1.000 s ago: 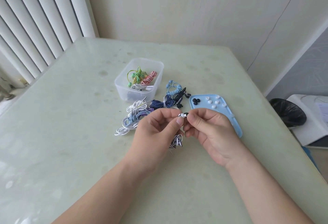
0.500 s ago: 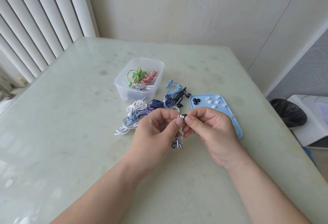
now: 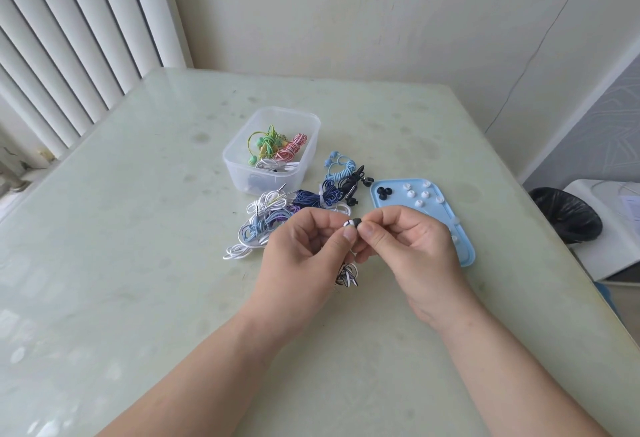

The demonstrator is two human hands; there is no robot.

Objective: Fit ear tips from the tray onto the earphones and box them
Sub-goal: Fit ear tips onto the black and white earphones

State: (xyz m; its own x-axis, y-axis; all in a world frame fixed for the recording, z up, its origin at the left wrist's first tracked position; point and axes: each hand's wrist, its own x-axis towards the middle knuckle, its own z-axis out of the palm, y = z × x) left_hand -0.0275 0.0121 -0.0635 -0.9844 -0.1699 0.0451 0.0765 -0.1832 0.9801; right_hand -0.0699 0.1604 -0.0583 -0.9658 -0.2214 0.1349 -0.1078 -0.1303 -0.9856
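Observation:
My left hand [image 3: 304, 249] pinches a black-and-white earbud [image 3: 347, 222] between thumb and forefinger. My right hand [image 3: 412, 246] pinches a black ear tip [image 3: 356, 222] against that earbud. Its striped cable bundle [image 3: 347, 274] hangs below my hands, just above the table. Behind my right hand lies the light-blue tray [image 3: 464, 246] with several white ear tips [image 3: 419, 194] and a few black ear tips [image 3: 382, 192]. A clear plastic box [image 3: 242, 166] at the back holds green, pink and white earphones [image 3: 277, 149].
Loose earphone bundles lie between box and tray: white and pale-blue cables [image 3: 258, 225], a dark-blue bundle [image 3: 317, 197], a light-blue one [image 3: 341, 165] and a black one [image 3: 355, 183]. A black-lined bin [image 3: 564, 213] stands off the table's right edge. Vertical blinds [image 3: 69, 38] hang at left.
Both hands stayed together at the same spot. The black ear tip now sits closer onto the earbud; my right fingers shifted slightly.

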